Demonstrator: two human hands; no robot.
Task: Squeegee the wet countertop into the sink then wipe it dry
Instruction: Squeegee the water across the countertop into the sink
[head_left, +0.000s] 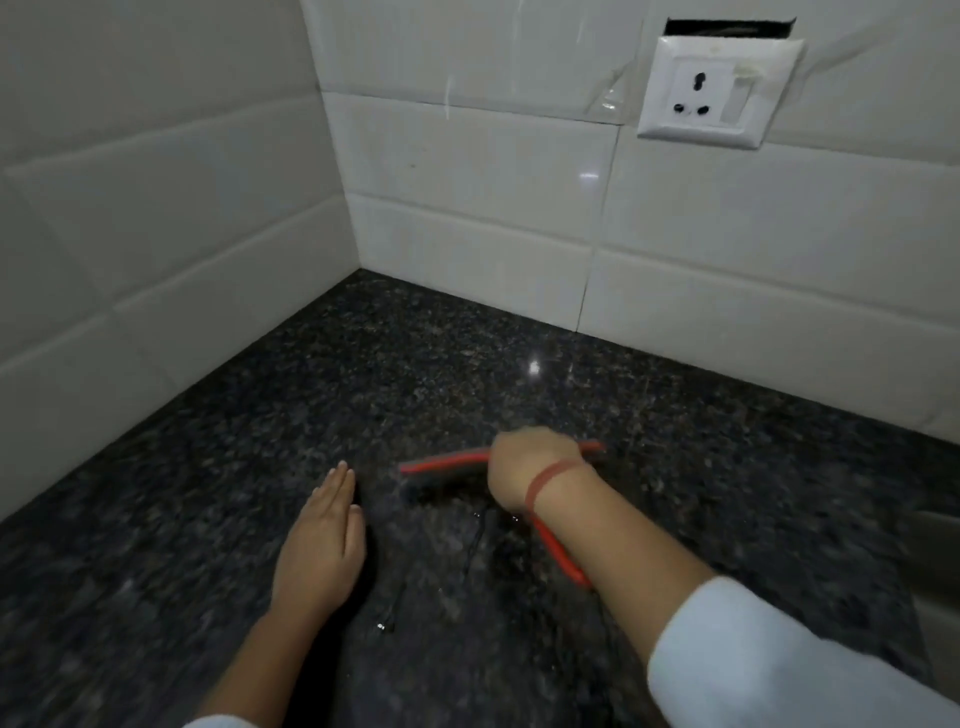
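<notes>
Your right hand (524, 467) is curled round the red squeegee (447, 465) neck. Blade down on wet countertop (415, 364), long axis left-right, handle trailing back under your wrist. Your left hand (322, 540) flat, fingers straight, just left of squeegee. Sink not clearly in view; judge it right of squeegee.

Pale sleeves (789, 660); red band (550, 480) around the right wrist.

Squeegee (441, 461) down on the dark surface (467, 353), in the tiled corner.
I see my right grip (524, 462) curled round its red handle, and my left grip (317, 540) flat on the surface just beside the blade, fingers straight. Water beads lie between them.
</notes>
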